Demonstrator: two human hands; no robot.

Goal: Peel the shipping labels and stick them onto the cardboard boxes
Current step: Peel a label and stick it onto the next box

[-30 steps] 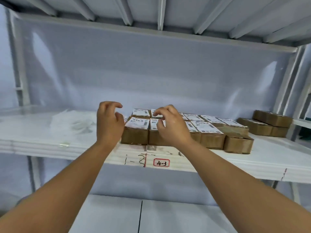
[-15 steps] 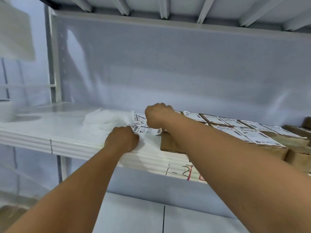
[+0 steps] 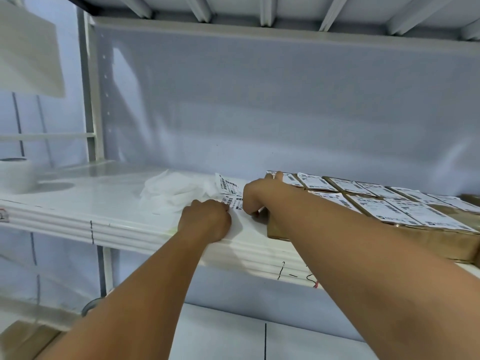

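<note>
Left hand (image 3: 205,222) and right hand (image 3: 255,196) curl against the label strip (image 3: 235,203) on the shelf (image 3: 117,203), beside the boxes (image 3: 449,239); whether either pinches it cannot be told. A slow corner peel, backing pinned flat, should avoid creases.

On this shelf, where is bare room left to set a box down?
Bare shelf lies between the white roll and the crumpled white sheets. To the right, labelled boxes sit packed edge to edge; the label strip lies beside them.
</note>
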